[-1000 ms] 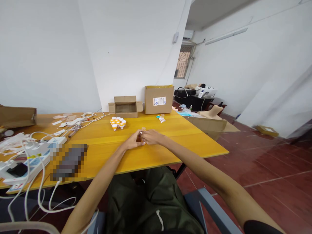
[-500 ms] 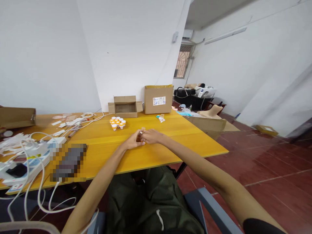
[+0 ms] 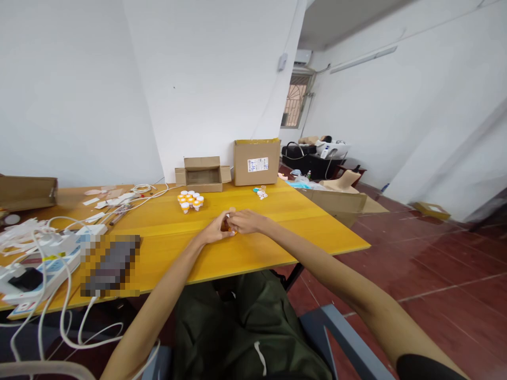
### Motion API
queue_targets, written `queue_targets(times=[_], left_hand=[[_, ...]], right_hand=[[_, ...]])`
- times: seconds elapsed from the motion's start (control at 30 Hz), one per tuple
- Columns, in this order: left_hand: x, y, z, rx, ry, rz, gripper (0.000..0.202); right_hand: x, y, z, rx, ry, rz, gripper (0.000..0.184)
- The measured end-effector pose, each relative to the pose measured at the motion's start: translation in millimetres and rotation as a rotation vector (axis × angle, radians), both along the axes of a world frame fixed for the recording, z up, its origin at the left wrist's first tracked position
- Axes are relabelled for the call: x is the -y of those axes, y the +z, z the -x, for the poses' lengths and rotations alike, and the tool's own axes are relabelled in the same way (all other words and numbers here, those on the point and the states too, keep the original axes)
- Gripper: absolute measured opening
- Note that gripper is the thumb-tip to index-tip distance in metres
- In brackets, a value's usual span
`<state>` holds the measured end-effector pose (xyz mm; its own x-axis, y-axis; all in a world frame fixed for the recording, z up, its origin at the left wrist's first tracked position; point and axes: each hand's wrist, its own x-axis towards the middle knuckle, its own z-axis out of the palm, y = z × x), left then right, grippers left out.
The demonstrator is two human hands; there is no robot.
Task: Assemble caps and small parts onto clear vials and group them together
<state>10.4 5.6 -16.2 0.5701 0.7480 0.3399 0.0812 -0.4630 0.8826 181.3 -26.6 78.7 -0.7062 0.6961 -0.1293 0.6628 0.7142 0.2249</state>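
Close together above the wooden table, my left hand (image 3: 215,229) and my right hand (image 3: 246,220) meet around a small amber pill bottle (image 3: 225,224). Fingers of the left hand are wrapped round its side. The right hand is curled, its fingers pressed against the bottle near the top. Most of the bottle is covered by the hands, and its details are too small to make out. Beyond them stands a cluster of several small orange bottles with white caps (image 3: 190,200). Small white and teal pieces (image 3: 261,193) lie in a little heap behind my right hand.
At the back of the table (image 3: 317,232) stand an open cardboard box (image 3: 203,175) and a taller closed one (image 3: 256,162). A power strip (image 3: 59,264) with white cables and a blurred dark device (image 3: 113,264) lie on the left.
Both hands stay in nearly the same place around the bottle. The right fingers have shifted slightly, and a pale piece that showed above the hands is no longer visible. The view has moved a little.
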Motion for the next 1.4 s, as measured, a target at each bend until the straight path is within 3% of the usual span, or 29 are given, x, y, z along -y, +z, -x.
queue_targets(times=[0.23,0.47,1.4], left_hand=[[0.4,-0.8,-0.2,0.028,-0.043,0.036,0.074],[-0.1,-1.8,0.4,-0.002,-0.018,0.007,0.075],[-1.5,-1.9,3.3,-0.084,0.04,-0.07,0.078]], right_hand=[[-2.3,-1.3,2.8,0.023,0.044,-0.011,0.025],[-7.4,-8.2,3.5,0.001,0.041,-0.022,0.024],[-6.0,-6.1,5.5,0.029,0.001,-0.011,0.025]])
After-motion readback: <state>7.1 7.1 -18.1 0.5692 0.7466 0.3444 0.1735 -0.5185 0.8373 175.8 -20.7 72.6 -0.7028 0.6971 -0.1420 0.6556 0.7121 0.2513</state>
